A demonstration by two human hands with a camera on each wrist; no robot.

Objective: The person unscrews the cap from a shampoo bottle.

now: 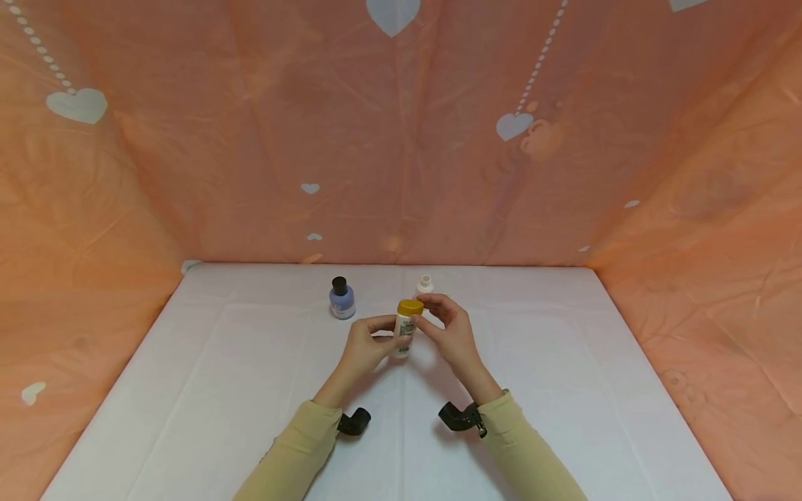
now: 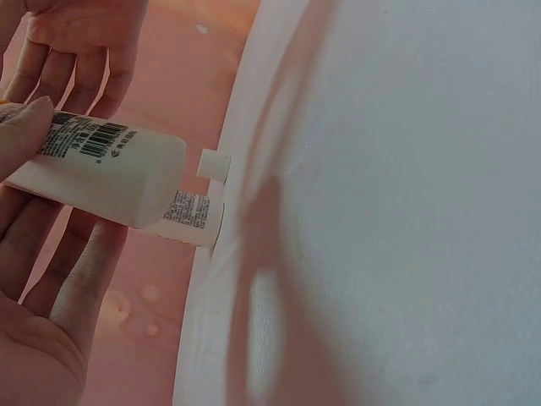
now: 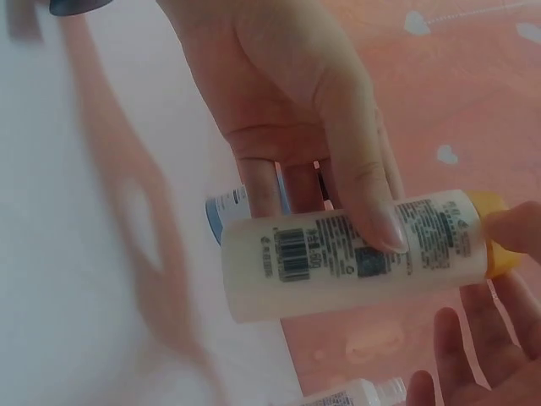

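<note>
A white bottle (image 1: 403,337) with a yellow cap (image 1: 410,307) is held upright, slightly tilted, above the table. My left hand (image 1: 370,342) grips its body, the thumb lying across the printed label in the right wrist view. At the top, my right hand (image 1: 452,334) pinches the yellow cap between thumb and fingers. Whether the cap is loose I cannot tell. Behind the right fingers stands a smaller white bottle (image 1: 425,285) with an uncovered neck, partly hidden. Beside it in the left wrist view is a small white cap-like piece (image 2: 214,165).
A blue bottle (image 1: 342,304) with a black cap stands at the back, left of my hands. The white table (image 1: 207,390) is bordered by orange cloth walls (image 1: 401,153) with heart patterns. Black wrist cameras (image 1: 460,417) stick out inward from both sleeves.
</note>
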